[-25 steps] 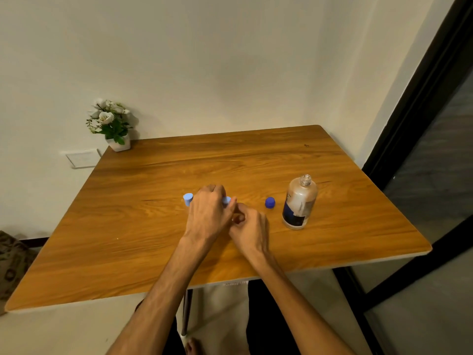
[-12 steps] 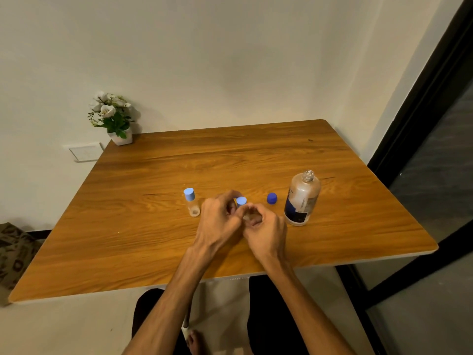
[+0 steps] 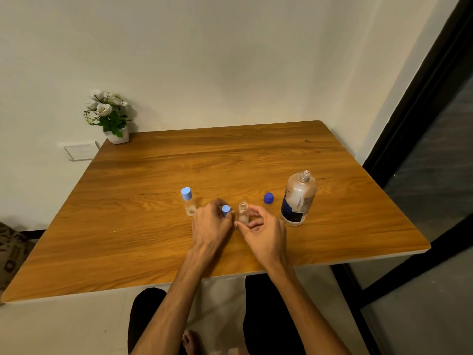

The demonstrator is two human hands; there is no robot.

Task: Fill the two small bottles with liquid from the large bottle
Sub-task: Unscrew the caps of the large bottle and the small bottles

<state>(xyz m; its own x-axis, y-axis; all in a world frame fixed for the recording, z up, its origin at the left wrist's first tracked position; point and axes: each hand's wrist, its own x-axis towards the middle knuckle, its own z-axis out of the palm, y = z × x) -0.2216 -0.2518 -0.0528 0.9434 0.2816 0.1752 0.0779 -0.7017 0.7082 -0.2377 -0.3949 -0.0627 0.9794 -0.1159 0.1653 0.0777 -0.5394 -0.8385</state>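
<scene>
The tiny clear open-necked bottle (image 3: 243, 214) stands on the wooden worktop (image 3: 143, 226) near the front edge, with the right hand (image 3: 265, 233) curled around its lower body, thumb and fingertips pinching it. The left hand (image 3: 211, 226) has its fingers closed on the little light-blue cap (image 3: 226, 210), just beside that bottle's neck. The second small clear bottle with a light-blue cap on (image 3: 189, 202) sits a bit to the left, untouched.

The big translucent plastic bottle with a dark label (image 3: 297, 198) is upright over to the right, neck open, its dark blue cap (image 3: 268, 198) lying between it and the hands.

Handling-wise, I'd guess the small ones are super light and tippy, so holding low on the body like that makes sense while pouring. Narrow neck means spills are likely. The big one looks rigid enough; I'd take it around the middle at the label and tilt slowly. It looks fairly low on liquid, so it's probably not heavy.
</scene>
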